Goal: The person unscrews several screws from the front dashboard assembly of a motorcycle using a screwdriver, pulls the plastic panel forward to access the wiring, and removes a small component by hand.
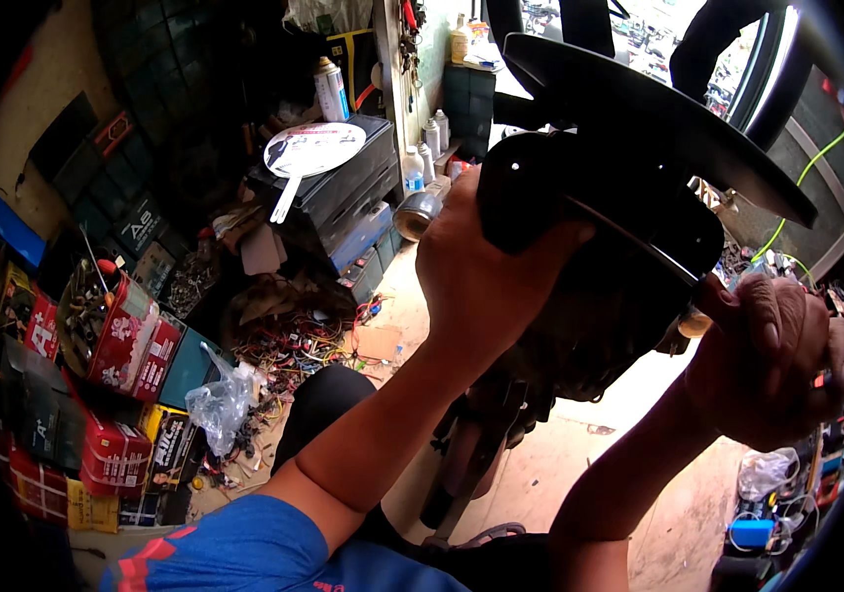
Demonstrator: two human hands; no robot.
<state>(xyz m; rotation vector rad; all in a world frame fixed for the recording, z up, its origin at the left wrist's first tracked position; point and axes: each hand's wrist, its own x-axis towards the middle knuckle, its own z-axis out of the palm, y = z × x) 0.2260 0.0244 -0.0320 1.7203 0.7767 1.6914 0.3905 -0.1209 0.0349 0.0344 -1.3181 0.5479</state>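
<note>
A large black vehicle part [590, 187], dark against the light, fills the upper middle, with a rounded panel that has small holes. My left hand [491, 266] is closed round the panel's left edge, thumb across its face. At the panel's lower right edge, my right hand [772, 355] has its fingers curled, their tips close to the edge; what they hold is hidden in shadow. Next to my left hand sticks out a round metal-rimmed lamp-like piece [416, 215]. An orange rounded piece [695, 324] shows beside my right hand. Below, dark machinery hangs in shadow.
Left, a black drawer cabinet [343, 192] carries a white hand fan [313, 150] and a spray can [330, 91]. Boxes [126, 454] and a clear plastic bag [223, 400] lie nearer. Tangled wires [294, 340] cover part of the floor. Clutter lines the right side.
</note>
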